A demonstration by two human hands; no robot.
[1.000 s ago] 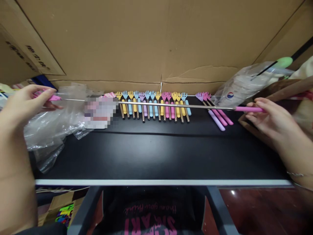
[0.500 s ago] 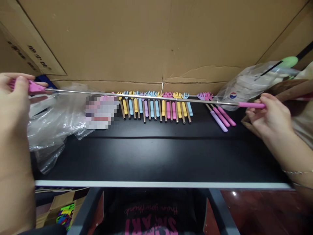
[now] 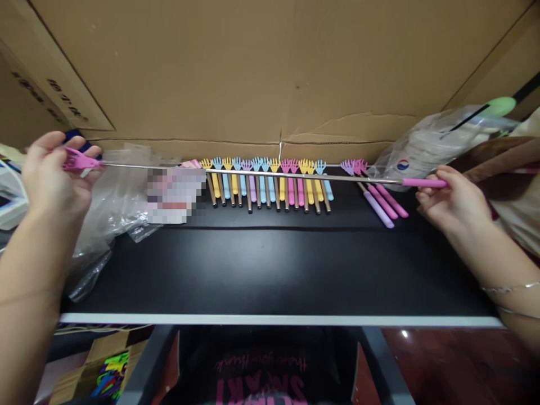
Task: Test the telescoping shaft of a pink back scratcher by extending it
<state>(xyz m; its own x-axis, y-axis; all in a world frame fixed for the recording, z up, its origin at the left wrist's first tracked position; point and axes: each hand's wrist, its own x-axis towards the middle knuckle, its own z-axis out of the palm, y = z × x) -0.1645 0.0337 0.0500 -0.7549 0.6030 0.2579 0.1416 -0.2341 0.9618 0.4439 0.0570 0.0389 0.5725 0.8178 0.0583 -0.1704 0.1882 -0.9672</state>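
Head view: L hand (image 3: 50,180) and R hand (image 3: 447,199) are wide apart, each clamped on one end of a fully extended telescopic back scratcher (image 3: 295,175).

- L fingers pinch the pink claw head, which is partly covered by fingers and thumb.
- R fingers close round the pink grip, and its far end is hidden in the fist.
- The scratcher is held just above the counter (image 3: 270,264), near the back edge.
- Its long axis runs side to side across the frame, claw end to the person's left and grip end to the right. The right end sits slightly lower.
- The thin steel rod crosses in front of a row of collapsed scratchers (image 3: 265,185) in yellow, blue, purple and pink, lying claws away from the person.
- Three more pink/lilac ones (image 3: 379,199) lie angled near the R hand.
- A pixelated patch (image 3: 175,194) hides something left of the row, and the rod can't be made out there.
- Crumpled clear bags (image 3: 109,202) sit by the L hand, their contents hard to tell.
- Another plastic bag (image 3: 426,143) leans at the right rear.
- A cardboard wall (image 3: 253,73) stands behind.
- Both forearms are cut off by the frame edges.
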